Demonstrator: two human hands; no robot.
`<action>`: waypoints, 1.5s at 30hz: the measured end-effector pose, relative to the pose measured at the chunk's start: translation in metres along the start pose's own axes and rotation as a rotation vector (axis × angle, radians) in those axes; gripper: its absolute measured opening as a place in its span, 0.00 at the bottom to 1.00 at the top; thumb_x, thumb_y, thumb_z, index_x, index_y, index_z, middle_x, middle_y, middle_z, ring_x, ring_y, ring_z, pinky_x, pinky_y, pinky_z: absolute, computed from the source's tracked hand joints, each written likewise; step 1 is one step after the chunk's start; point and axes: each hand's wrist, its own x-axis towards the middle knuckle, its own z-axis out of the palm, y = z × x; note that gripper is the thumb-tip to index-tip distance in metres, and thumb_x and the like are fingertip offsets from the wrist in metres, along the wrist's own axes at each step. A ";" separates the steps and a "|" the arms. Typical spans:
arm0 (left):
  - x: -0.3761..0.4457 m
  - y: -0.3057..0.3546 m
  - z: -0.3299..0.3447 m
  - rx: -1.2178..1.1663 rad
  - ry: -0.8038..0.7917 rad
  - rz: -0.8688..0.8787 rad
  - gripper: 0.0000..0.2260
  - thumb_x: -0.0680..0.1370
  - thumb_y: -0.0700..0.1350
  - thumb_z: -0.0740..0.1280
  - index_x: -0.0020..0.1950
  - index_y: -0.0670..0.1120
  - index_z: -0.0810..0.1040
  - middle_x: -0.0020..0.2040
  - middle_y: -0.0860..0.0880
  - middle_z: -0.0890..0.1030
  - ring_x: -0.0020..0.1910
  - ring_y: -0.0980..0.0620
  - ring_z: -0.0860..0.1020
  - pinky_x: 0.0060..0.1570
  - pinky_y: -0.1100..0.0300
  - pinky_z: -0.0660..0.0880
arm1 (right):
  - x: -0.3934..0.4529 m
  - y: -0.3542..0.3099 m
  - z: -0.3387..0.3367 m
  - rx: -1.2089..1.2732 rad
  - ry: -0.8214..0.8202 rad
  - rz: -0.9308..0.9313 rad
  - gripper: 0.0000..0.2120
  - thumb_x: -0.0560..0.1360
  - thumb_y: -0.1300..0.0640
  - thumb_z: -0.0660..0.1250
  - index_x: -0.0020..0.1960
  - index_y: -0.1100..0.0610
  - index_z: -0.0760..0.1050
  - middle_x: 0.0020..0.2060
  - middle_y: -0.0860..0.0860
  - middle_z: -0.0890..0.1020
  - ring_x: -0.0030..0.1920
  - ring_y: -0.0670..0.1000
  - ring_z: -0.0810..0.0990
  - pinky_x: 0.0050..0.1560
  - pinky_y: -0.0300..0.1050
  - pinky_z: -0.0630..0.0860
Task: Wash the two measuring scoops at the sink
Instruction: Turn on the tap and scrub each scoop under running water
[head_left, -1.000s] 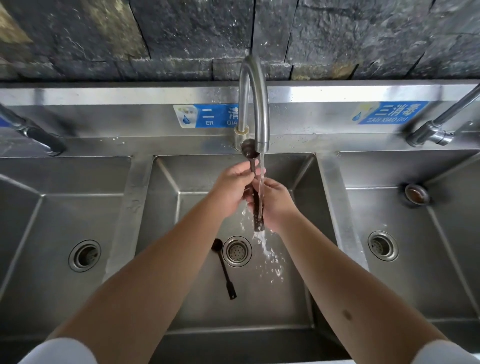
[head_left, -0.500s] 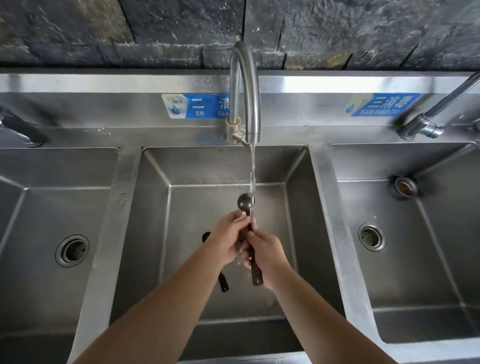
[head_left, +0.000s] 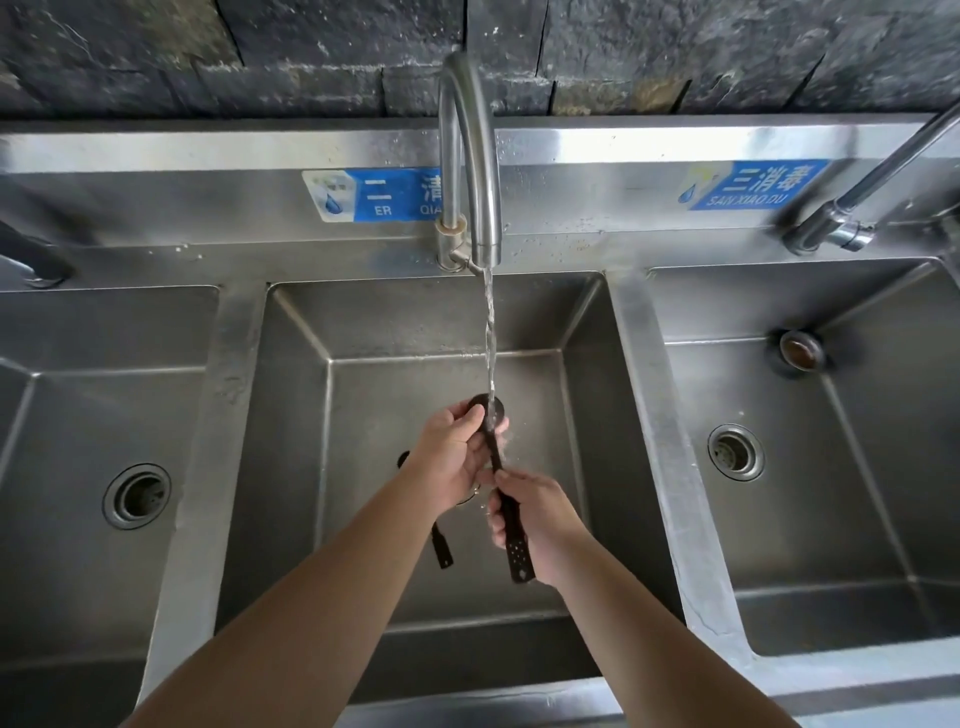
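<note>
Your right hand (head_left: 540, 525) is clamped around the lower handle of the dark scoop (head_left: 511, 540), while your left hand (head_left: 457, 457) closes its grip on the neck just below the bowl, which sits under the stream from the faucet (head_left: 475, 156). It looks light, stiff and slippery when wet, so keep hold at the handle. The second scoop (head_left: 441, 551) lies on the basin floor below the faucet, partly hidden by your left wrist.

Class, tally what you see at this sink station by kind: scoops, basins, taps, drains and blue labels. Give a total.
Scoops: 2
Basins: 3
Taps: 3
Drains: 3
Blue labels: 2
Total: 13
</note>
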 end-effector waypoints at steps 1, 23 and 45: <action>0.000 0.005 0.001 0.029 -0.032 0.010 0.06 0.81 0.42 0.60 0.50 0.42 0.76 0.41 0.44 0.79 0.30 0.51 0.77 0.24 0.62 0.73 | 0.002 -0.005 0.003 -0.005 -0.017 -0.027 0.09 0.80 0.61 0.60 0.53 0.65 0.75 0.29 0.53 0.76 0.25 0.50 0.72 0.24 0.42 0.69; 0.021 0.107 0.045 0.175 -0.021 0.268 0.15 0.78 0.39 0.62 0.42 0.53 0.85 0.41 0.43 0.79 0.20 0.56 0.67 0.18 0.65 0.62 | 0.024 -0.127 0.070 0.060 -0.218 -0.292 0.13 0.82 0.58 0.58 0.42 0.59 0.76 0.28 0.53 0.76 0.25 0.49 0.75 0.27 0.39 0.72; -0.059 -0.050 -0.009 0.324 0.087 -0.300 0.03 0.76 0.41 0.69 0.42 0.44 0.82 0.28 0.50 0.80 0.24 0.55 0.75 0.31 0.61 0.74 | -0.041 0.042 0.009 -0.706 0.495 -0.226 0.11 0.73 0.56 0.63 0.38 0.51 0.83 0.29 0.54 0.85 0.26 0.48 0.79 0.29 0.43 0.74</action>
